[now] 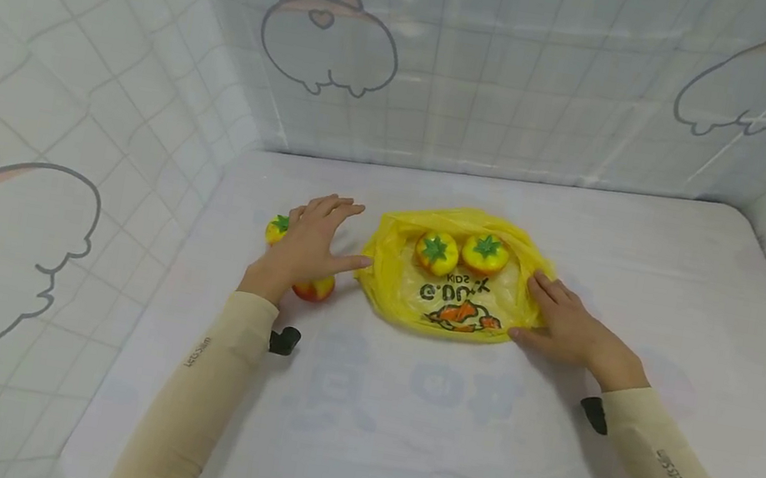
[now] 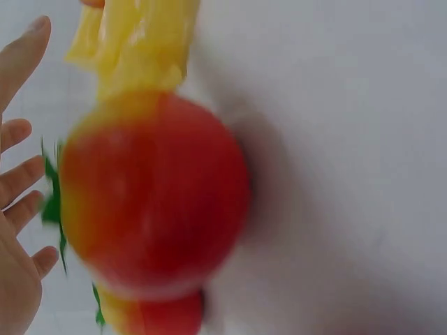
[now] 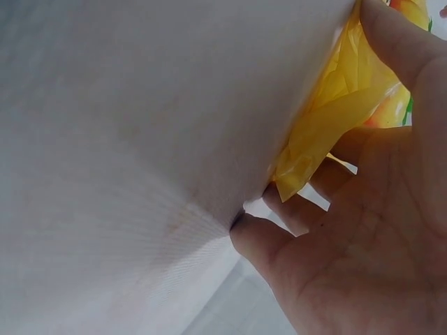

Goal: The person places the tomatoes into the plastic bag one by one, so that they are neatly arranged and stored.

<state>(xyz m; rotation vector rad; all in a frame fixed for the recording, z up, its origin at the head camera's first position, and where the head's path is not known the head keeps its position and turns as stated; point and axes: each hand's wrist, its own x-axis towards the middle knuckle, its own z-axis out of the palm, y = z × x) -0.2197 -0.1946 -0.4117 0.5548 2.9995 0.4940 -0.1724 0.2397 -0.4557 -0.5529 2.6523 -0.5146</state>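
A yellow plastic bag (image 1: 382,290) with dark printed letters lies spread on the table, its rim standing up round two toy persimmons (image 1: 437,253), yellow-red with green leafy tops. My right hand (image 1: 566,325) rests at the bag's right edge, fingers and thumb spread; the right wrist view has the crumpled yellow plastic against the fingers, with fingertips down on the cloth. To the left, my left hand (image 1: 309,244) hovers with spread fingers, holding nothing. Under and beside it are two more persimmons, partly hidden; one red-yellow persimmon (image 2: 154,195) fills much of the left wrist view.
A white cloth with faint printing covers the table (image 1: 379,441). Behind it and at both sides hang white tiled-pattern curtains (image 1: 502,73) with cartoon animal drawings. Black wrist-camera mounts (image 1: 285,340) stick out beneath the beige sleeves (image 1: 199,386).
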